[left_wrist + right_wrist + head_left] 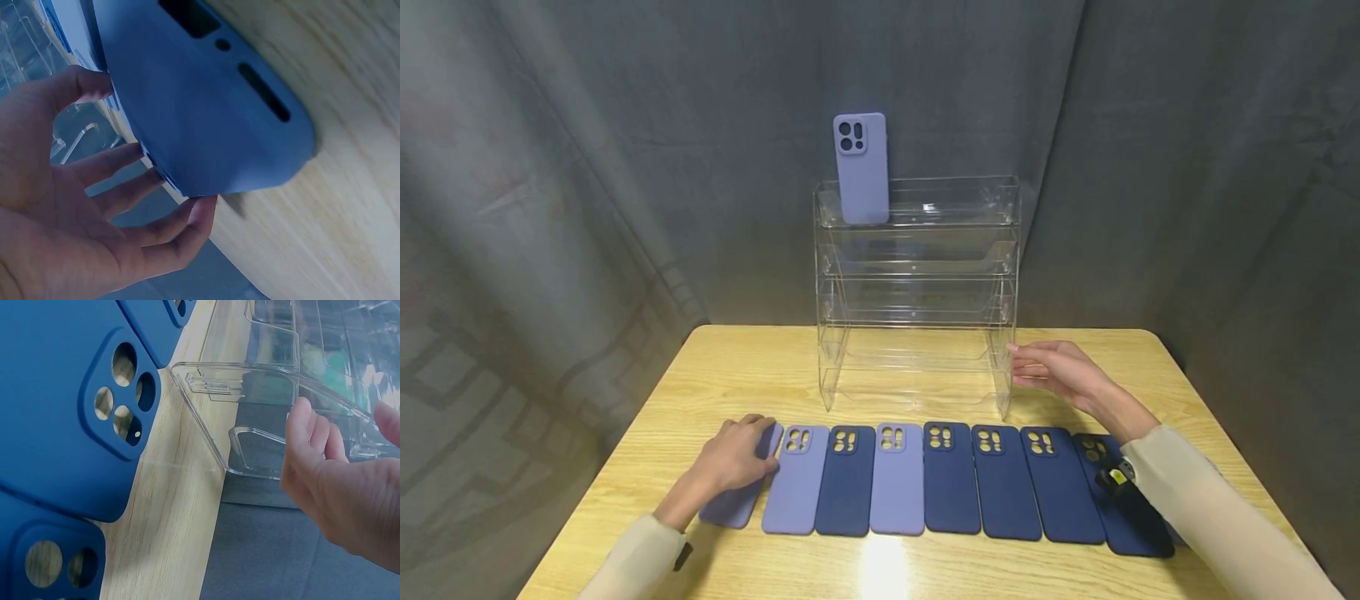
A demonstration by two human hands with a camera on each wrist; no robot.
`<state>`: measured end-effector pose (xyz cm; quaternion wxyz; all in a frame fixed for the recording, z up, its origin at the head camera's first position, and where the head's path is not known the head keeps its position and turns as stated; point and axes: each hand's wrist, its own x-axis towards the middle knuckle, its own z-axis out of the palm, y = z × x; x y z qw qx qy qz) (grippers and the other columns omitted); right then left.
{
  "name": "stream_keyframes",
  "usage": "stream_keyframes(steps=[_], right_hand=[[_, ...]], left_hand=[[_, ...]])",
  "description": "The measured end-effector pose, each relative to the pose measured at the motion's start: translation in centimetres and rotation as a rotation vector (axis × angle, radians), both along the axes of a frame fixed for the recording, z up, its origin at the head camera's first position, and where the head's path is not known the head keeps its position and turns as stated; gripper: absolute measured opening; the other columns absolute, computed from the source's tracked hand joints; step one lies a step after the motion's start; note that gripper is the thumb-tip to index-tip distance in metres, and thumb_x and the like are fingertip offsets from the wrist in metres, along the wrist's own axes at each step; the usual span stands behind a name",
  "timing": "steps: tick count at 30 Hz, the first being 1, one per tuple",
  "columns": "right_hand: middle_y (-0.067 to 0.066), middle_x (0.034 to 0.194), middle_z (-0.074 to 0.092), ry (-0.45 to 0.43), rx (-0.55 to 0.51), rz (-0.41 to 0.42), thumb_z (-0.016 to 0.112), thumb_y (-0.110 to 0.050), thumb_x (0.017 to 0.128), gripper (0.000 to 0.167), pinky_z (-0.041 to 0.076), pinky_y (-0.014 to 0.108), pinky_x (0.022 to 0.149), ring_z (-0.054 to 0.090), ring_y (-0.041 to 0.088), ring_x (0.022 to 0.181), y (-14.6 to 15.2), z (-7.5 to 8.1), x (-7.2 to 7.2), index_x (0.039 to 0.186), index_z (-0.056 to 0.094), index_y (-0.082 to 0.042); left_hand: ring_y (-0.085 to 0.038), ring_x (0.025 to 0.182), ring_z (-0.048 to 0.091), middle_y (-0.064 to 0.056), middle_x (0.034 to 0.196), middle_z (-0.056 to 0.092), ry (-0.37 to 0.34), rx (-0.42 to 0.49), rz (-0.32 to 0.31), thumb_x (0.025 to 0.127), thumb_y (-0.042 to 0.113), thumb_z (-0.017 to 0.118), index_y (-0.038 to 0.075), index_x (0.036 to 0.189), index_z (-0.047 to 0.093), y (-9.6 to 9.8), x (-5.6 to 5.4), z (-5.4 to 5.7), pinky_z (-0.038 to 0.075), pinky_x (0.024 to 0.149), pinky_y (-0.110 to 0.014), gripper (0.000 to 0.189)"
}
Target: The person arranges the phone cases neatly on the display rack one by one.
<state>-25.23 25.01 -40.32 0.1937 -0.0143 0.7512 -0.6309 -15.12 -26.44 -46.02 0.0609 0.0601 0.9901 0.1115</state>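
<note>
My left hand [739, 454] grips the leftmost lavender phone case [730, 505] by its edges. In the left wrist view the thumb is on one side of this case [206, 119], and the fingertips are along its other edges. Part of the case is hidden under the hand in the head view. My right hand [1063, 372] is beside the clear acrylic tiered rack [917, 218], fingertips at its right side panel. In the right wrist view the hand [340, 481] has its thumb apart from the fingers, close to the rack's side panel [259, 472].
Several lavender and navy phone cases [951, 492] lie in a row along the front of the wooden table [760, 358]. One lavender case [865, 187] stands in the rack's top tier, at its left. A grey curtain [737, 167] hangs behind.
</note>
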Motion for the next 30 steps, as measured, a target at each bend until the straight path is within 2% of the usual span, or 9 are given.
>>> stream_keyframes(steps=[9,14,23,30], right_hand=[[0.005,0.119,0.068,-0.002,-0.015,0.013,0.064,-0.035,0.106,0.074,0.06,0.03,0.102,0.07,0.015,0.11,0.0,0.0,0.0,0.15,0.037,0.018],[0.008,0.123,0.067,-0.011,-0.011,0.009,0.065,-0.035,0.105,0.073,0.061,0.027,0.098,0.07,0.016,0.11,0.0,0.1,0.1,0.15,0.038,0.017],[0.004,0.118,0.067,-0.007,-0.017,0.011,0.064,-0.033,0.106,0.075,0.061,0.028,0.1,0.07,0.014,0.109,-0.1,0.3,0.1,0.152,0.035,0.019],[-0.001,0.113,0.068,-0.008,-0.025,0.011,0.063,-0.033,0.106,0.071,0.06,0.03,0.102,0.069,0.014,0.11,-0.1,0.1,0.1,0.15,0.037,0.017]], left_hand=[[-0.059,0.123,0.058,-0.029,0.146,0.058,0.029,0.019,0.004,0.083,0.03,0.083,0.001,0.141,0.062,-0.2,-0.5,0.0,0.057,0.086,-0.071,0.069],[-0.06,0.125,0.056,-0.029,0.148,0.056,0.06,0.04,0.009,0.083,0.03,0.082,-0.001,0.144,0.059,-0.4,-0.8,0.3,0.057,0.086,-0.07,0.072],[-0.065,0.123,0.054,-0.031,0.148,0.055,0.235,0.054,-0.029,0.085,0.027,0.078,-0.002,0.145,0.057,0.1,-1.9,1.9,0.057,0.081,-0.072,0.071],[-0.061,0.127,0.053,-0.028,0.151,0.054,0.343,0.115,-0.044,0.085,0.025,0.077,0.0,0.148,0.055,0.8,-2.5,3.8,0.053,0.092,-0.074,0.071]])
